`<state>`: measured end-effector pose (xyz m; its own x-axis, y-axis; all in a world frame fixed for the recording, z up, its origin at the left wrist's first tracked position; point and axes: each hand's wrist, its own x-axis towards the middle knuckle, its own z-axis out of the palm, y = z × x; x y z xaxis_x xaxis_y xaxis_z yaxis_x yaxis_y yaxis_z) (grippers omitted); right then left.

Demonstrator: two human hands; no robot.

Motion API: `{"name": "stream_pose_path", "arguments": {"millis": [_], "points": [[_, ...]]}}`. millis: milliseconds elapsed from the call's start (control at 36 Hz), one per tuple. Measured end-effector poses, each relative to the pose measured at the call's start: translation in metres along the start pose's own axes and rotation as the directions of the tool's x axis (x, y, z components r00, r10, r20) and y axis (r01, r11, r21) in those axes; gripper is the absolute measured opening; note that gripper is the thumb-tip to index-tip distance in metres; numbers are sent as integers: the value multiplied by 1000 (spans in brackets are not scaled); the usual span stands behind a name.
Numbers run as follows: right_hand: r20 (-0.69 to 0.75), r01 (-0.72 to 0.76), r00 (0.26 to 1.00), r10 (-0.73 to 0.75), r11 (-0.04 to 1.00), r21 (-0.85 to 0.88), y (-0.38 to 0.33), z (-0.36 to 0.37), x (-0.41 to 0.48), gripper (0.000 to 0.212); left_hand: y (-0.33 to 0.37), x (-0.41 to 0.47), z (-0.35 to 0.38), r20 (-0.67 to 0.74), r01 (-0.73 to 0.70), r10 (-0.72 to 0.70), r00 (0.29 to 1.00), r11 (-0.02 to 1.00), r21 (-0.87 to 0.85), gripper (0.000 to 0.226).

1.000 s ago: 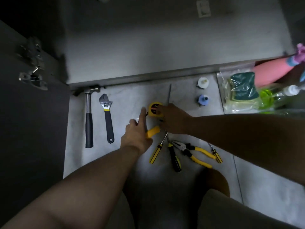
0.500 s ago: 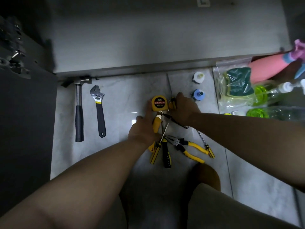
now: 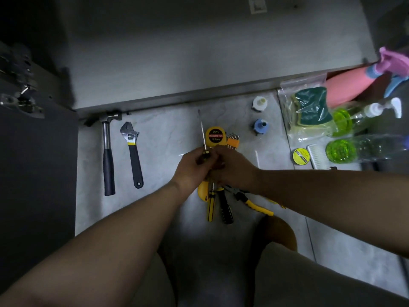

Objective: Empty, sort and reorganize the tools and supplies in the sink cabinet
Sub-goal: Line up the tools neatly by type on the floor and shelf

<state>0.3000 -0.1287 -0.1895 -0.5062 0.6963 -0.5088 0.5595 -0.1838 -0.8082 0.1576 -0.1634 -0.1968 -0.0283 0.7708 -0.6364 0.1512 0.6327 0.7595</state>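
My left hand (image 3: 191, 168) grips the black-and-yellow handle of a long screwdriver (image 3: 201, 131), whose shaft points away toward the cabinet. My right hand (image 3: 234, 170) meets it from the right, fingers curled at the same handle. Just beyond the hands lie a yellow 2 m tape measure (image 3: 215, 136) and an orange hex key set (image 3: 232, 142). Below the hands, partly hidden, are a yellow utility knife (image 3: 202, 192), two more screwdrivers (image 3: 211, 207) and yellow-handled pliers (image 3: 253, 203). A hammer (image 3: 108, 156) and an adjustable wrench (image 3: 133, 154) lie side by side at the left.
The open cabinet floor (image 3: 199, 52) lies ahead, its door (image 3: 33, 185) swung out at left. A white cap (image 3: 259, 103), a blue cap (image 3: 261, 126), a bag of sponges (image 3: 309, 109), a pink bottle (image 3: 345, 87), green bottles (image 3: 345, 149) and a yellow tape roll (image 3: 301, 156) sit at right.
The long screwdriver has come up off the floor into my hands, which have drawn together over the tool pile. The hex key set now lies beside the tape measure.
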Motion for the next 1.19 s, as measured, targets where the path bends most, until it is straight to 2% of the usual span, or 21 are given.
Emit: {"name": "stream_pose_path", "arguments": {"millis": [56,111,167,194,278,333,389,556,750,889,972,1083,1194], "points": [[-42,-20,999,21,1000,13,0,8,-1,28,-3,0,-4,-27,-22,22,999,999,-25,21],[-62,-61,996,60,998,-11,6,14,-4,21,-6,2,-12,-78,13,-19,997,997,-73,23],[20,-61,998,66,983,-171,13,17,-11,16,-9,5,-22,-141,61,-76,987,992,-113,27],[101,-9,994,37,964,-267,17,19,-15,16,-12,8,-28,-181,69,-85,980,993,-93,28],[314,137,949,9,887,-440,31,30,-28,27,-22,13,-47,-316,92,-23,949,975,204,29],[377,183,926,35,831,-526,45,41,-33,41,-28,13,-57,-345,108,-1,939,951,291,23],[404,196,912,64,799,-569,58,50,-35,47,-33,12,-61,-344,126,-4,939,935,333,19],[356,165,930,86,770,-616,73,67,-23,29,-37,12,-59,-363,179,-59,930,935,307,25],[337,130,934,119,766,-630,62,68,-17,17,-38,10,-52,-288,69,49,956,919,387,30],[273,51,958,88,884,-464,38,39,-30,12,-42,7,-43,-255,59,82,964,863,502,26],[180,79,984,-8,918,-388,35,17,-43,16,-39,7,-33,-260,50,105,960,848,527,25],[56,70,997,-47,826,-559,49,-13,-55,25,-40,5,-24,-227,28,101,968,864,503,28],[22,-16,998,51,645,-764,63,-37,-56,52,-42,-2,-17,-245,32,101,964,875,482,33]]}}
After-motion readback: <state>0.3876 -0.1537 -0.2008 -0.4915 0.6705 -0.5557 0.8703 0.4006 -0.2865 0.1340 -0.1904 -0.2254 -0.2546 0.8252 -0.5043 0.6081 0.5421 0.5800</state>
